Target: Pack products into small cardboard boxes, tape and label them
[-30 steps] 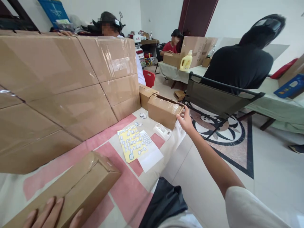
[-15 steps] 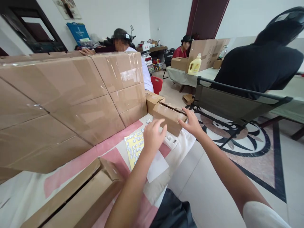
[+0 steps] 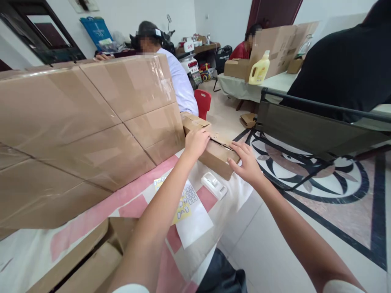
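- Using the taped carton stack (image 3: 100,114) as our landmark: at the left we've got a long cardboard carton (image 3: 91,268) in front of it, with a dark gap running along its top.
- Also in front of the stack is our pink-and-cream tablecloth (image 3: 137,205).
- Behind the stack, toward its right end, there's a co-worker in a pale shirt (image 3: 180,83).
- Front right of the stack, a yellow printed sheet (image 3: 183,212) is partly under a white paper (image 3: 195,230), and our left forearm hides some of it.
- Our left hand (image 3: 198,142) is just right of the stack, fingers bent over the top edge of the small cardboard box at its far-left end. Can't tell if it's gripping or just resting.
- The small cardboard box (image 3: 220,165) sits right of the stack, between our hands. Its long axis slants from far left to near right, basically hand to hand. Neither hand is nearer; both touch it. The top seam is parted a little.
- A white plastic gadget (image 3: 214,185) lies right of the stack, on our side of the box. No clue what it is.
- Our right hand (image 3: 246,162) is furthest right of the stack: thumb and fingers apart around the box's near-right end. How firmly, we can't say.
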`<move>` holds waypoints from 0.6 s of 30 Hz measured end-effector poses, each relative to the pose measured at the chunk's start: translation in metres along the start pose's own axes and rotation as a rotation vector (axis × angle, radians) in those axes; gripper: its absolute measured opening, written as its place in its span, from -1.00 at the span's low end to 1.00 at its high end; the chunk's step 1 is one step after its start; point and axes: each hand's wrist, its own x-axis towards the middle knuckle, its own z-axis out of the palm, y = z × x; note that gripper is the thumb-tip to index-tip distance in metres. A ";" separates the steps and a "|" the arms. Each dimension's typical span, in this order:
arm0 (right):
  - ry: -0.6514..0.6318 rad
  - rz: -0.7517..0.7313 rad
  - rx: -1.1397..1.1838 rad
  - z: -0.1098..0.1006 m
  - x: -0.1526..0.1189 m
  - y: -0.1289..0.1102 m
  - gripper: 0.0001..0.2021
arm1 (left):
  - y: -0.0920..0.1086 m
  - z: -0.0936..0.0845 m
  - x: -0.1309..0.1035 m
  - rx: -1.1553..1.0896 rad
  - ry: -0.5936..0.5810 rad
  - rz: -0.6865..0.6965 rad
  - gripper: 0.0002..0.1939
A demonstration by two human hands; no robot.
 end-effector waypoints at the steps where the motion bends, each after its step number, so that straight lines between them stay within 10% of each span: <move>1: -0.008 0.013 -0.011 0.001 -0.001 0.000 -0.53 | 0.000 0.000 -0.002 0.021 -0.016 -0.001 -0.68; 9: -0.023 0.075 0.026 0.008 -0.005 0.004 -0.58 | 0.004 -0.007 -0.017 0.141 -0.180 0.027 -0.60; 18: 0.355 0.377 0.238 0.017 -0.081 -0.042 -0.65 | 0.018 0.003 -0.025 0.095 -0.182 -0.054 -0.55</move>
